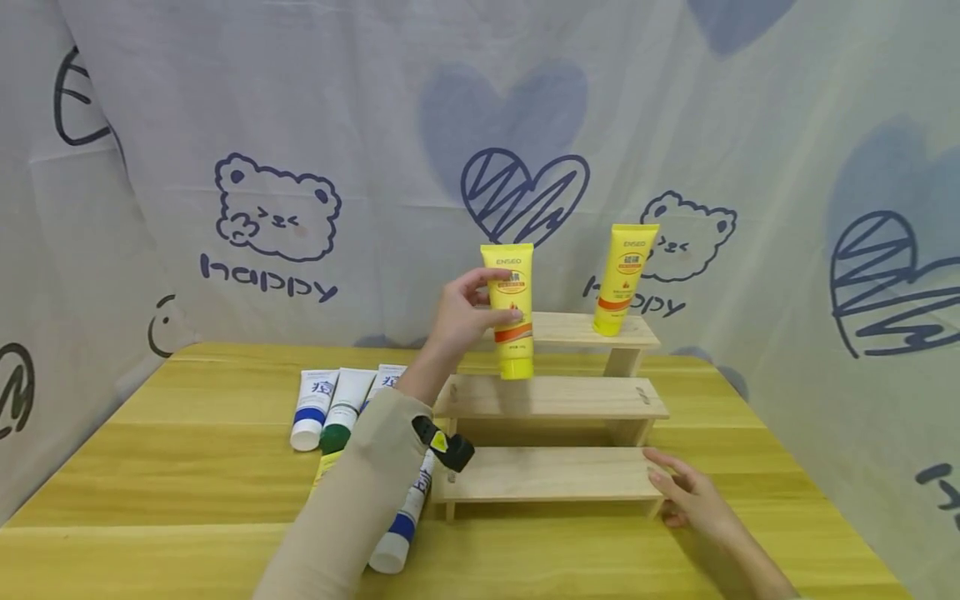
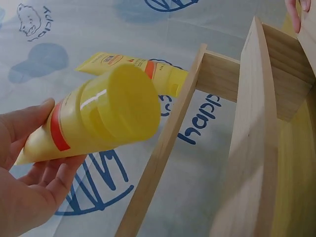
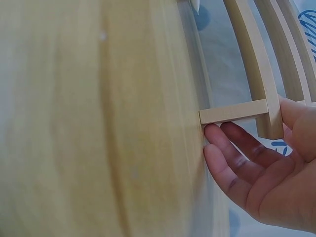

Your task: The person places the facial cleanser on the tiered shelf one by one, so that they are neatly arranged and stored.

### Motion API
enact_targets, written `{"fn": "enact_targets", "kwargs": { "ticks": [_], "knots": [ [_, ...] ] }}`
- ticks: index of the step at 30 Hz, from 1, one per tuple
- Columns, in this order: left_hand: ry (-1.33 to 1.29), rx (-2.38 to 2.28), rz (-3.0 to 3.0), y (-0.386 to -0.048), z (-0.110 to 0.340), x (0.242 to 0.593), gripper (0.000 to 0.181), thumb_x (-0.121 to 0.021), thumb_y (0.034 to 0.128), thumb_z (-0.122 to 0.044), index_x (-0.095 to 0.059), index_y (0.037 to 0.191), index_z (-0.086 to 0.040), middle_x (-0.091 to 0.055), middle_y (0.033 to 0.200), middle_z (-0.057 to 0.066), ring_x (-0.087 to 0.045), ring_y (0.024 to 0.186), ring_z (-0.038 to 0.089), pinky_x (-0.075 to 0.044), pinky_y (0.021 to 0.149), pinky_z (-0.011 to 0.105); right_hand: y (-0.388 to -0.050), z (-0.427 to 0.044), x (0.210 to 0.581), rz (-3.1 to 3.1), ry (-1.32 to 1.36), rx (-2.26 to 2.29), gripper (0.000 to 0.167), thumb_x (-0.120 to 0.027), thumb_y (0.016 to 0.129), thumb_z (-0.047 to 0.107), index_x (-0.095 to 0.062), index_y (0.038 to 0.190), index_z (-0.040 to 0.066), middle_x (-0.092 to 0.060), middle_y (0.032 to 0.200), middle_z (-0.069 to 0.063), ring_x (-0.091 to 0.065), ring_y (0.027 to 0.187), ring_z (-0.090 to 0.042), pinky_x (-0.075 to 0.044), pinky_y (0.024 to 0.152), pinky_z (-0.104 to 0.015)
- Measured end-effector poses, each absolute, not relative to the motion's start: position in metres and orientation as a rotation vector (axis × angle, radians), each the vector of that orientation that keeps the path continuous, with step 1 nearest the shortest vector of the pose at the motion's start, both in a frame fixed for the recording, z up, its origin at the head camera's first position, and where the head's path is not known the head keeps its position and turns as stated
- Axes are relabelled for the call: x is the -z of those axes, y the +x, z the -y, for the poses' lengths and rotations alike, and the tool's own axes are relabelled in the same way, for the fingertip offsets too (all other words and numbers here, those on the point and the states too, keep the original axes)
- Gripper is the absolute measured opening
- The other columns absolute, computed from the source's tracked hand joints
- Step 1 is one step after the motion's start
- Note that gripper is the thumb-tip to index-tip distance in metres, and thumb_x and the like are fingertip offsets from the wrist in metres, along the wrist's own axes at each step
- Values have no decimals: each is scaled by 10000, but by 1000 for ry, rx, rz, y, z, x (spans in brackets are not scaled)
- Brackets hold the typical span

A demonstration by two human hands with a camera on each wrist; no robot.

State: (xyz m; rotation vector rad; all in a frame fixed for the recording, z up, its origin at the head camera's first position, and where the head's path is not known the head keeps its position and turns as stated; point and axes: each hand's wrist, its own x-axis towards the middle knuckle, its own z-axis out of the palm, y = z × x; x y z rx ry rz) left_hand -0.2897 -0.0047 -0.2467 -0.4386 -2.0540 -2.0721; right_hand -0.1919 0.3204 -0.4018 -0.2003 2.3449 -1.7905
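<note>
My left hand [image 1: 459,315] pinches an upright yellow squeeze tube [image 1: 516,350] between thumb and fingers, cap down. In the head view the tube overlaps the top and middle steps of a three-step wooden display rack [image 1: 547,473]. The left wrist view shows its yellow cap [image 2: 131,103] apart from the wood. A matching yellow tube [image 1: 627,279] stands cap down on the right end of the top step. At the rack's lower right corner my right hand [image 1: 701,504] grips the bottom step, thumb on top and fingers by the leg [image 3: 232,112].
Left of the rack, several tubes lie on the wooden table [image 1: 187,467]: a white-and-blue tube [image 1: 313,408], a white tube with a green cap [image 1: 351,400], a long white-and-blue tube [image 1: 405,525] and a partly hidden yellow tube [image 1: 326,468]. A printed cloth [image 1: 390,100] hangs behind.
</note>
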Motion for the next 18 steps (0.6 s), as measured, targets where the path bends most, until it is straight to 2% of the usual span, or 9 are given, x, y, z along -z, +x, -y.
{"fn": "enact_targets", "kwargs": {
  "ticks": [2,6,9,16,18],
  "knots": [
    [-453,1997,2033,-291,-2,244,438,-743,678,23,-627,1079,-108,-565,1047,50,-514,821,218,-474,653,267,-192,-321,402,-2351,-202,1792,316,-477,933,209,-501,1201,373,-347,704,19,-368,524,-55,-411,495,-208],
    [-495,1851,2002,-293,-12,240,438,-755,662,24,-632,1068,-84,-577,1024,73,-501,790,217,-480,620,257,-192,-321,403,-2342,-211,1801,311,-474,934,202,-508,1168,404,-489,793,-14,-446,556,-74,-415,498,-210],
    [-535,1794,1956,-294,-18,239,431,-749,666,28,-625,1068,-69,-583,1028,82,-509,795,215,-494,632,260,-192,-321,403,-2339,-213,1801,316,-473,935,204,-503,1191,385,-548,856,-41,-481,577,-90,-418,499,-213],
    [-607,1708,1830,-303,-31,241,389,-724,677,76,-607,1036,-15,-557,1085,96,-517,840,216,-507,665,248,-192,-320,403,-2369,-167,1777,321,-477,932,225,-493,1226,353,-415,753,-12,-392,531,-65,-420,496,-219],
    [-628,1705,1807,-304,-33,241,373,-717,675,94,-607,1017,-5,-551,1096,100,-521,861,213,-506,676,244,-192,-320,403,-2382,-151,1771,333,-479,931,227,-486,1250,320,-429,768,-17,-399,535,-67,-427,499,-224]
  ]
}}
